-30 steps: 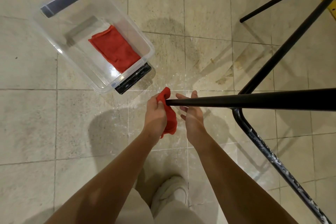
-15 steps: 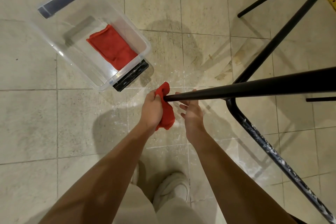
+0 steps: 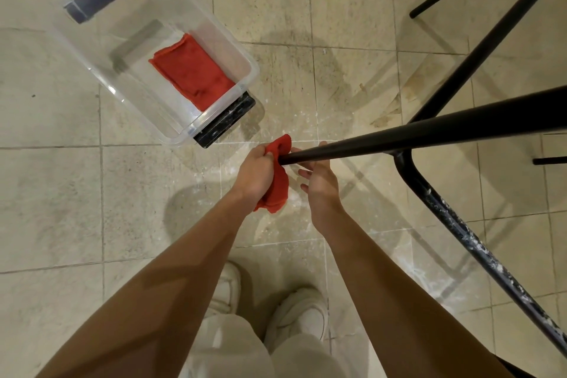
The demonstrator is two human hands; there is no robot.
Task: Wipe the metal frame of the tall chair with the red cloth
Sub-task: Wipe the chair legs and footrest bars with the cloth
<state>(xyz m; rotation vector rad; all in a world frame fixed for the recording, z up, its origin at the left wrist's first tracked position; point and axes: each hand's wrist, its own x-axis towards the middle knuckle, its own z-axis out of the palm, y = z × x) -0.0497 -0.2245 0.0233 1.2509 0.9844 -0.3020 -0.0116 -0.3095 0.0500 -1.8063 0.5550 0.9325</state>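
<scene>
My left hand (image 3: 254, 172) grips a bunched red cloth (image 3: 277, 182) and holds it against the tip of a black metal chair leg (image 3: 429, 132). That leg reaches in from the right edge, raised off the floor. Just right of the cloth, my right hand (image 3: 322, 184) sits under the leg near its tip, its fingers spread and only slightly bent. A curved, white-speckled frame bar (image 3: 460, 233) runs from the leg down to the lower right. Other black legs (image 3: 491, 37) cross the upper right.
A clear plastic bin (image 3: 245, 58) with dark handles stands on the tiled floor at upper left. A second folded red cloth (image 3: 193, 74) lies inside it. My white shoes (image 3: 300, 313) are below the hands. The floor tiles show white dust.
The leg's right part has tilted upward, from level to slanted. Both hands have stayed at the leg's tip, shifting slightly up in view. The left hand keeps its hold on the cloth.
</scene>
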